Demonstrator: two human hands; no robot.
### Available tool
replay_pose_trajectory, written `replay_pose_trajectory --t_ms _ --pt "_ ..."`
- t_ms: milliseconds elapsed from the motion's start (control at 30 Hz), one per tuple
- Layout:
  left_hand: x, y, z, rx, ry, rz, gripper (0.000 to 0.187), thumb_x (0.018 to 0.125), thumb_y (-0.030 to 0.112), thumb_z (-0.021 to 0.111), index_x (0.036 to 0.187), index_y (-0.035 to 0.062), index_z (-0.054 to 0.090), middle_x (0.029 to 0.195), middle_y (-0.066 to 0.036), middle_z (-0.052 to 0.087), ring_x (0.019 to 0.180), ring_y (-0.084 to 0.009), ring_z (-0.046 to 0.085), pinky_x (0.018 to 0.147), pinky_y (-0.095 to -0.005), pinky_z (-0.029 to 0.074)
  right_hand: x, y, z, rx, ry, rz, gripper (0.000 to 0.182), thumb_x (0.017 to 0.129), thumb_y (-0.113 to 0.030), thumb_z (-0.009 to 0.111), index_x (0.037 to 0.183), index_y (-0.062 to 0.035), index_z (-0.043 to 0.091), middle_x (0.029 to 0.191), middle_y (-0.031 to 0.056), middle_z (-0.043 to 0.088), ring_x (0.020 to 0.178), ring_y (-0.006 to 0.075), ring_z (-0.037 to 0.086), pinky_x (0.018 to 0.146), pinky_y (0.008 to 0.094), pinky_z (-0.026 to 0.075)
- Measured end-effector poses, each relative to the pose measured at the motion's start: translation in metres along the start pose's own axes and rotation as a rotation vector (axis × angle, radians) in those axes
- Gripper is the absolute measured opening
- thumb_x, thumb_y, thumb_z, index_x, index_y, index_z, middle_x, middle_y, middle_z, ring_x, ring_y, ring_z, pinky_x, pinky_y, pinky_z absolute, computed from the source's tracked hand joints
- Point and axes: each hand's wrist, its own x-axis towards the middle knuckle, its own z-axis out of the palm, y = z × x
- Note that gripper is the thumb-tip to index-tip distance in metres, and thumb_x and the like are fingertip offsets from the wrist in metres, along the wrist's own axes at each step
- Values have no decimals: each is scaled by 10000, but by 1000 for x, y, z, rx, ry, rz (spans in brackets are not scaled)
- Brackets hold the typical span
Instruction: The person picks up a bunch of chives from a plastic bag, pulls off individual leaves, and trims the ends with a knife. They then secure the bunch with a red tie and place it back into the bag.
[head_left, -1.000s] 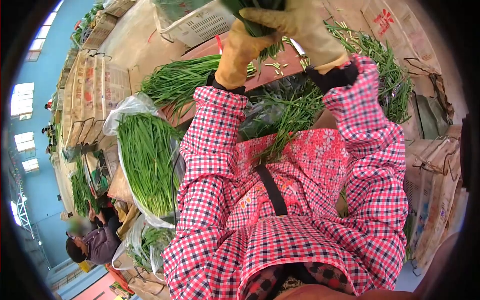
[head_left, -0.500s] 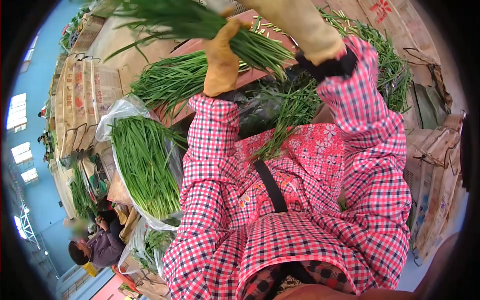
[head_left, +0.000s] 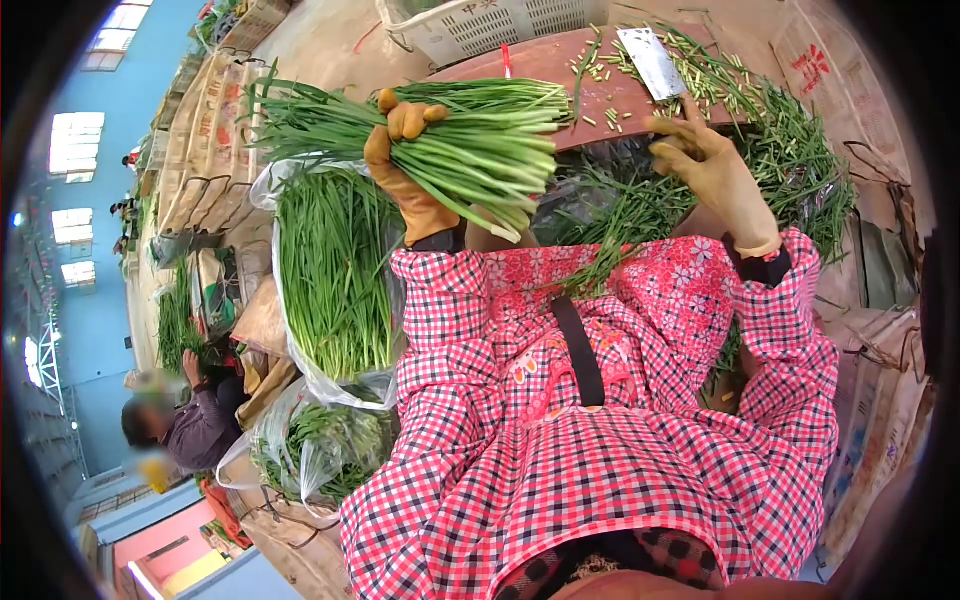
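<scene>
My left hand (head_left: pixel 410 150), in an orange glove, is closed round a thick bunch of garlic chives (head_left: pixel 490 150), pale cut ends to the right and green leaves to the left. The bunch is above the left part of a reddish board (head_left: pixel 590 90). My right hand (head_left: pixel 715 175), in a pale yellow glove, has its fingers apart and curved, right at the handle end of a cleaver (head_left: pixel 650 62). The blade lies flat on the board among short chopped stem pieces (head_left: pixel 705 65). Loose trimmings (head_left: pixel 800 165) are heaped beside my right hand.
A clear bag of upright chives (head_left: pixel 335 270) stands to the left, with another plastic bag (head_left: pixel 320 440) nearer. A white plastic crate (head_left: pixel 480 30) is behind the board. Stacked cartons (head_left: pixel 205 140) are at far left. A person in a purple top (head_left: pixel 205 425) sits at lower left.
The chive bunch has come down and nearer in my left hand, no longer raised and blurred at the top. My right hand has drawn back and right, revealing the cleaver.
</scene>
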Motion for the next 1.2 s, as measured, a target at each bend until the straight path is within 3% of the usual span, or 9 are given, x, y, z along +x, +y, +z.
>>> replay_pose_trajectory --t_ms 200,333,433,533,633,733,933,1067,1200 --pt "-16 -12 27 -99 -141 -49 357 859 122 674 1176 17 549 764 51 499 752 -105 535 900 -332 461 9 -62 57 618 -115 -251 392 963 -219 641 1300 -27 589 1220 56 654 1016 86 600 901 255 477" --pt "-25 -14 34 -218 -270 -59 346 859 132 664 1170 27 557 753 62 525 747 -106 569 889 -326 472 -18 -60 76 257 176 -564 197 943 -134 658 1070 8 703 879 51 718 791 116 645 722 261 524" --pt "-29 -6 31 -165 -281 -41 336 858 132 654 1165 26 566 744 58 537 740 -109 576 883 -318 472 -38 -36 58 367 41 -15 175 920 -107 670 1054 0 705 793 81 691 688 97 627 618 251 508" --pt "-25 7 26 -148 -282 -26 321 854 118 654 1152 26 577 745 51 551 742 -111 580 879 -314 474 -38 -5 41 107 77 151 192 923 -108 670 1080 -2 701 814 71 694 694 89 619 636 247 506" --pt "-24 11 26 -288 -298 -26 310 849 105 639 1136 6 579 756 19 593 801 -135 619 900 -317 489 -30 16 36 -305 258 -533 221 926 -101 665 1118 5 689 860 45 705 736 91 631 689 234 503" --pt "-17 13 18 -378 -292 3 299 842 90 630 1124 2 579 755 5 617 809 -157 644 925 -334 507 -39 -16 43 413 -57 157 231 914 -88 670 1126 2 691 975 63 723 886 124 661 791 258 513" --pt "-17 19 11 -367 -164 14 312 828 104 690 1108 30 573 784 -7 654 762 -157 647 882 -320 524 -21 -90 110 530 240 -455 253 892 -74 694 1135 -5 671 1006 71 735 905 144 677 811 290 529" --pt "-17 24 -7 -341 -52 6 323 836 99 673 1129 19 563 772 -23 641 782 -170 633 914 -360 506 -3 -76 112 -219 297 -669 232 885 -181 714 1102 -104 685 915 94 723 835 243 705 783 325 543" --pt "-15 31 -12 212 91 251 230 903 135 594 1098 18 563 797 0 566 754 -171 595 860 -416 510 -6 -27 89 25 353 -189 172 857 -169 675 1020 -121 699 878 107 708 835 280 693 759 390 541"
